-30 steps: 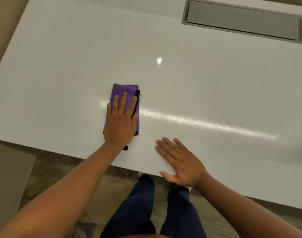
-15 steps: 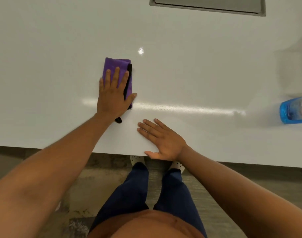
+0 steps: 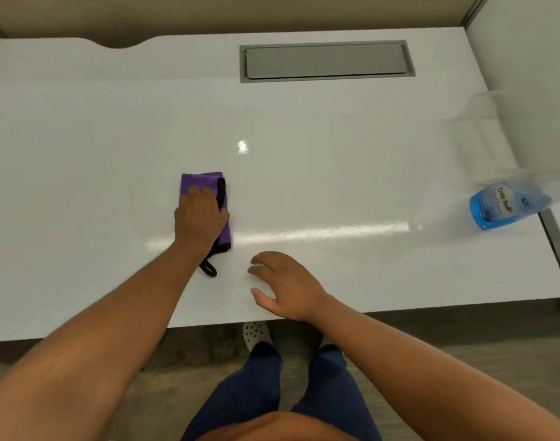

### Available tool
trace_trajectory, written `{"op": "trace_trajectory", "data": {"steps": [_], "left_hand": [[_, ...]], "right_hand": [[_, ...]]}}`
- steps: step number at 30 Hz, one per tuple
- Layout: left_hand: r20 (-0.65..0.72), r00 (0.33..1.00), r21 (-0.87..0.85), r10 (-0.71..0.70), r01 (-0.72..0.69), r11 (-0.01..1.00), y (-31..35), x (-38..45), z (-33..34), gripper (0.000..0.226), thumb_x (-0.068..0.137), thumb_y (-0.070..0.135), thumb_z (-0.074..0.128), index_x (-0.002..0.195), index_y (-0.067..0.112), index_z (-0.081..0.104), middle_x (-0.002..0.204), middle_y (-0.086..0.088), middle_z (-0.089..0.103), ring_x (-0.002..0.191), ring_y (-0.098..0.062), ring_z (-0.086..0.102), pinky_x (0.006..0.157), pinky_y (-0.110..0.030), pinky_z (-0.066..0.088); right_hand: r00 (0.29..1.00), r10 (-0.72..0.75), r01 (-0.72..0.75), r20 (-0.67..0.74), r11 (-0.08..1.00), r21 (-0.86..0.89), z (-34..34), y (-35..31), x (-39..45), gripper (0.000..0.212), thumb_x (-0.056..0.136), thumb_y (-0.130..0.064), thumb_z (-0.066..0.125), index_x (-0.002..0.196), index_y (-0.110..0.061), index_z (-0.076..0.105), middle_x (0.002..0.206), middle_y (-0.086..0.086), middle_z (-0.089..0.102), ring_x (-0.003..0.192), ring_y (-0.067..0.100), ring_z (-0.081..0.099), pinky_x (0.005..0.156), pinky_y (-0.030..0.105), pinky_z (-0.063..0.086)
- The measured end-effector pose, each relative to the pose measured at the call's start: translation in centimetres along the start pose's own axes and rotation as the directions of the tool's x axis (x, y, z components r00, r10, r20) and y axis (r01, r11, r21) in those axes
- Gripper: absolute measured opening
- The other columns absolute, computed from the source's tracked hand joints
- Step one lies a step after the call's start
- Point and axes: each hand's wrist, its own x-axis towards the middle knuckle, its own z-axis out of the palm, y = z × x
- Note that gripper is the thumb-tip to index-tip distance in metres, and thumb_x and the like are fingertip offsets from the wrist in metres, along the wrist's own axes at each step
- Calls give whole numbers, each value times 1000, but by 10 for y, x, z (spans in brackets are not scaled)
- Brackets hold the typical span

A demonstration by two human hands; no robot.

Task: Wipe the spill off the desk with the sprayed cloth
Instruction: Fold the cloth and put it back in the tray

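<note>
A folded purple cloth (image 3: pixel 202 181) with a black edge and a black loop lies on the white desk (image 3: pixel 335 173), left of centre. My left hand (image 3: pixel 199 218) rests on top of it, fingers curled and pressing it down. My right hand (image 3: pixel 285 286) hovers just above the desk near the front edge, fingers apart and holding nothing. No spill is clearly visible on the glossy surface; only light reflections show.
A spray bottle with blue liquid (image 3: pixel 501 203) stands at the desk's right edge. A grey cable hatch (image 3: pixel 326 60) is set into the back of the desk. Beige partitions enclose the back and right sides. My legs and shoes show below the front edge.
My left hand's fingers have curled over the cloth from lying flat. My right hand has lifted off the desk. The view has pulled back, showing the whole desk and the bottle.
</note>
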Motion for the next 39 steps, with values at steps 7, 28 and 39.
{"op": "trace_trajectory", "data": {"steps": [7, 28, 39], "left_hand": [[62, 985, -382, -160, 171, 908, -27, 25, -25, 24, 87, 24, 83, 91, 10, 64, 86, -7, 66, 80, -30, 63, 70, -38, 51], [426, 835, -709, 348, 547, -446, 40, -38, -174, 46, 98, 23, 55, 52, 19, 61, 59, 2, 54, 48, -14, 54, 51, -24, 49], [319, 871, -913, 373, 388, -126, 105, -34, -188, 21, 106, 38, 68, 107, 23, 83, 101, -4, 82, 85, -23, 79, 69, -38, 63]], "right_hand": [[932, 316, -266, -180, 930, 252, -32, -20, 15, 36, 104, -38, 57, 133, -21, 68, 141, -6, 62, 131, 13, 57, 109, 28, 47], [695, 601, -5, -394, 552, 834, -173, -58, 19, 75, 77, -47, 88, 142, -53, 51, 120, -10, 72, 114, 7, 71, 93, 22, 60], [637, 726, -150, -258, 446, 882, -236, -40, 31, 23, 102, -37, 55, 119, -33, 70, 128, -5, 72, 120, 19, 68, 103, 39, 56]]}}
